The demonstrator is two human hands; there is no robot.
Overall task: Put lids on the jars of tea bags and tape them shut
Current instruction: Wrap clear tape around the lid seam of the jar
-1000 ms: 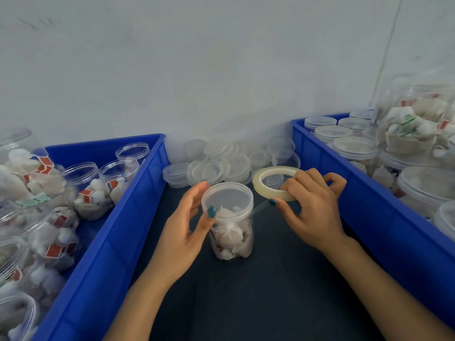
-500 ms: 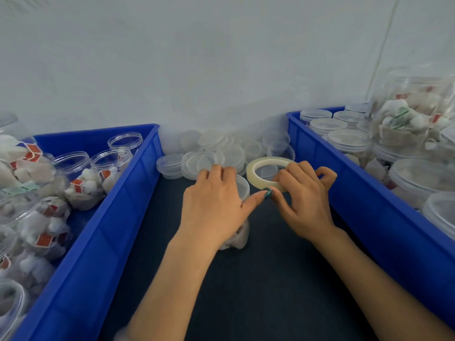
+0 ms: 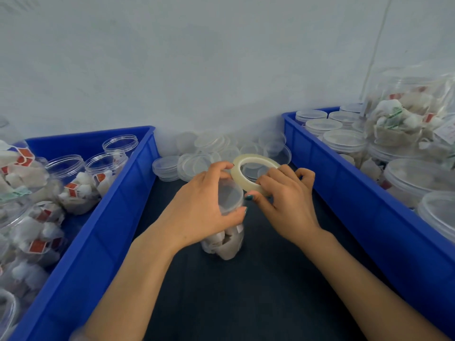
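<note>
Two bare hands meet over a dark worktop [image 3: 246, 303]. The left hand [image 3: 202, 207] curls round the lidded top of a small clear plastic jar of tea bags [image 3: 226, 242], which stands upright mid-worktop. The right hand [image 3: 288, 205] pinches a pale ring-shaped roll of tape [image 3: 254, 159] just beside the jar's far right rim. Loose clear plastic lids [image 3: 197, 159] lie heaped farther off.

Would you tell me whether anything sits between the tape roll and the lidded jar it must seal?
Nothing visible does. The right hand holds the tape roll close beside the lid of the jar; the left hand grips the jar around that lid, thumb on the near side.
</note>
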